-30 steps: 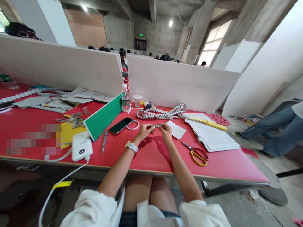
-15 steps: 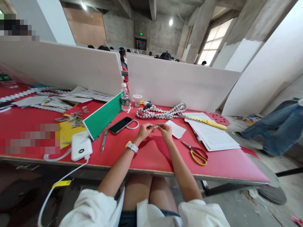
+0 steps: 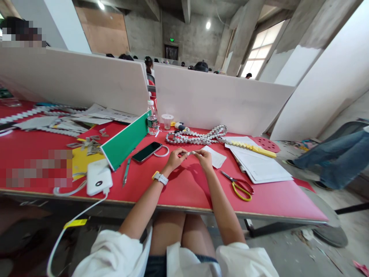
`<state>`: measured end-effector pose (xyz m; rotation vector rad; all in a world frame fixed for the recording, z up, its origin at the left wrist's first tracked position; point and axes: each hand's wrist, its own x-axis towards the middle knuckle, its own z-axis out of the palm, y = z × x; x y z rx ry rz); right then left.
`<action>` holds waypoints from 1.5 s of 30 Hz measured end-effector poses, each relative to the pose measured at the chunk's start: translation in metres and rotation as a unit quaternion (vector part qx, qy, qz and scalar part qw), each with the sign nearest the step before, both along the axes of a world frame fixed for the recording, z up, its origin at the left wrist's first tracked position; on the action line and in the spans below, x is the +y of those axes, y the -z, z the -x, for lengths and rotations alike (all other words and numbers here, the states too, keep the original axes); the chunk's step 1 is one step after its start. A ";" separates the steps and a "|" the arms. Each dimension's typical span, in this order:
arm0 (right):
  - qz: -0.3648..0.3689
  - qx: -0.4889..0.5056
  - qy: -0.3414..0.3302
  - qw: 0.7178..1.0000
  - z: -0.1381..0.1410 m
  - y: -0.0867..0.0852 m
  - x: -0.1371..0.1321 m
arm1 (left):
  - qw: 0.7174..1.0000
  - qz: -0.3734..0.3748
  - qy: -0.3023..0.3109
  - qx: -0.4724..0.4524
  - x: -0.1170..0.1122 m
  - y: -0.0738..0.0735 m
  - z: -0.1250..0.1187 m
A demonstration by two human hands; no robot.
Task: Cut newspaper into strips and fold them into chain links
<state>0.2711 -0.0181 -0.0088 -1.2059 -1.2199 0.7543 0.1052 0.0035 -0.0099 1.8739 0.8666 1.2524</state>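
My left hand (image 3: 175,159) and right hand (image 3: 204,157): pinching 1 narrow, whitish, paper-like strip (image 3: 189,153) between them, above the red-topped bench (image 3: 181,192). Beyond them: 1 grey-white zigzag chain (image 3: 220,130). Care: light, even pressure, edges aligned.

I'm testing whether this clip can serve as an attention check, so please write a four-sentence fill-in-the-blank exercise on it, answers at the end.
1. The left hand and right hand hold a small pale piece above the ____ tabletop.
2. The wristwatch is worn on the person's ____ wrist.
3. The scissors have one red handle loop and one ____ handle loop.
4. The smartphone lies between the left hand and the ____ panel.

Missing words: red; left; yellow; green.
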 end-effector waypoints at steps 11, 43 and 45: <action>0.020 0.014 0.001 1.000 -0.004 -0.004 -0.002 | 0.999 0.031 0.029 -0.015 -0.002 -0.003 0.000; 0.006 -0.002 0.039 0.999 0.001 0.000 0.000 | 0.996 0.080 0.044 -0.023 -0.002 -0.003 -0.002; 0.007 -0.001 0.042 0.999 0.001 0.000 0.000 | 0.995 0.082 0.046 -0.020 -0.002 -0.002 -0.002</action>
